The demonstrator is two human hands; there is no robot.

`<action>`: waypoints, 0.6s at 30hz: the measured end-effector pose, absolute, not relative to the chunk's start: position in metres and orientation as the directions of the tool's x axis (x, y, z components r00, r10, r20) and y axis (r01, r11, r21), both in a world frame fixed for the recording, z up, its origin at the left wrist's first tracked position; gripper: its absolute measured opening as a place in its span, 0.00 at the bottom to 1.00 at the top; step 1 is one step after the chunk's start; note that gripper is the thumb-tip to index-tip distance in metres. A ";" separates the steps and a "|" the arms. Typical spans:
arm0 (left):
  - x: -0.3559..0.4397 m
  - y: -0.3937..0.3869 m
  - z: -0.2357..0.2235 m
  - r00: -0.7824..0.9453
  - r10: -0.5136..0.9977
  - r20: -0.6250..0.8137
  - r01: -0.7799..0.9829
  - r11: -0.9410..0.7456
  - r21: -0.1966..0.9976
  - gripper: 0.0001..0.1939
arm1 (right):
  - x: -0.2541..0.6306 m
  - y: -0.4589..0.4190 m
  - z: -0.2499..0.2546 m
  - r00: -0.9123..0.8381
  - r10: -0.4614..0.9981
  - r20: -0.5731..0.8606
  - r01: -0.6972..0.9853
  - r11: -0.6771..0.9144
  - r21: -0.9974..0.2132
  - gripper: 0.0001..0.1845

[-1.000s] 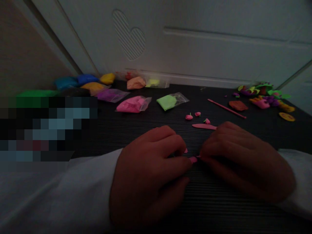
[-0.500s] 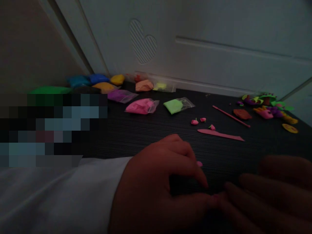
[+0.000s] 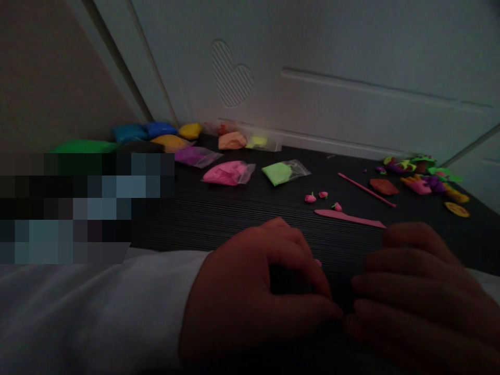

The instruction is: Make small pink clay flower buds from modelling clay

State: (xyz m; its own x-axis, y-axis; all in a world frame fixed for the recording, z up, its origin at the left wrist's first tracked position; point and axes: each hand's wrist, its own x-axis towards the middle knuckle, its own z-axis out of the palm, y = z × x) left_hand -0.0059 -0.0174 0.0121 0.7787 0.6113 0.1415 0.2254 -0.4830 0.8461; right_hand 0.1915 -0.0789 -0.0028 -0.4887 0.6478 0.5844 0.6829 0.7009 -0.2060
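My left hand [image 3: 258, 291] is closed in a pinch, its thumb and forefinger tips meeting low over the dark table; what lies between them is too dark to make out. Close by on the right, my right hand [image 3: 425, 297] has its fingers bent and pressed together, their tips almost touching the left thumb. Whatever they grip is hidden. A small pink clay piece [image 3: 319, 263] peeks out beside the left forefinger. Beyond the hands lie a pink modelling knife [image 3: 347, 217] and three tiny pink clay rosebuds [image 3: 310, 198] with green bits.
A thin pink stick tool [image 3: 367, 190] lies beside a reddish-brown clay lump [image 3: 384, 186]. Colourful clay figures [image 3: 420, 182] stand at the right. Bags of clay line the back, including a pink bag [image 3: 226, 173] and a green bag [image 3: 279, 172]. A white panel [image 3: 332, 114] rises behind.
Both hands have come nearer to me, and my right hand has drawn off the knife, then shifted slightly back up. The pink bits at the fingertips are now mostly out of sight.
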 end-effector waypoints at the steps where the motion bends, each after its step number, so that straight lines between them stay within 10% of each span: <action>1: -0.006 -0.017 0.013 0.764 0.630 0.137 0.229 -0.463 0.856 0.02 | 0.191 -0.076 0.001 -0.499 0.647 0.577 0.661 0.715 -0.229 0.05; 18: -0.006 -0.016 0.011 0.711 0.684 0.160 0.224 -0.437 0.871 0.01 | 0.181 -0.070 0.006 -0.368 0.803 0.468 0.637 0.585 -0.502 0.06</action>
State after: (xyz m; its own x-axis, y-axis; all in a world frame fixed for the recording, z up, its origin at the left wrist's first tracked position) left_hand -0.0061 -0.0164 0.0112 0.7114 0.6843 0.1602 0.2244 -0.4372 0.8709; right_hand 0.1806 -0.0700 0.0061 -0.3683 0.8032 0.4683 0.6374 0.5848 -0.5017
